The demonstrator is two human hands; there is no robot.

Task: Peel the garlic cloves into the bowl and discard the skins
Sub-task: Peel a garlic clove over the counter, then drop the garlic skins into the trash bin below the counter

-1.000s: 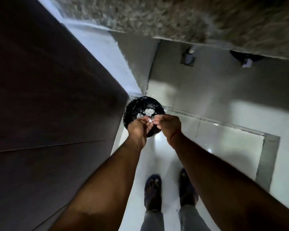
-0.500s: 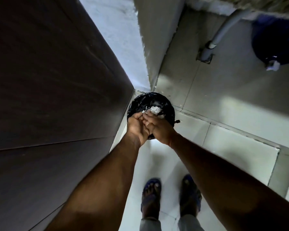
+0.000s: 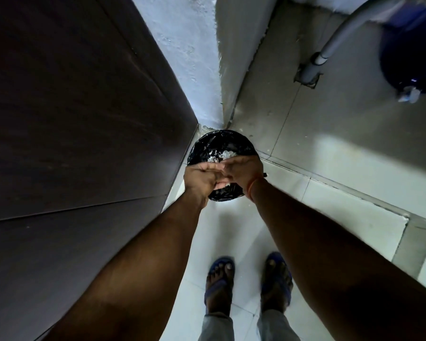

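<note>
Hands (image 3: 223, 175) over skin-filled bin (image 3: 202, 148)

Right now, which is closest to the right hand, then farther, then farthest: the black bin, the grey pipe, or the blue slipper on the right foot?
From the right hand:
1. Black bin, directly beneath it.
2. Blue slipper, on the floor, below in the picture.
3. Grey pipe, upper right by the wall.

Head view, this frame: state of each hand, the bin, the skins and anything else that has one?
Left hand: above the bin, pressed against the right hand; grip unclear.
Right hand: above the bin, fingers meeting the left; grip unclear.
Bin: open, lined with a black bag, on the floor in the corner.
Garlic skins: white flakes lying inside the bin.
Sandals: worn, flat on the tiles.
</note>
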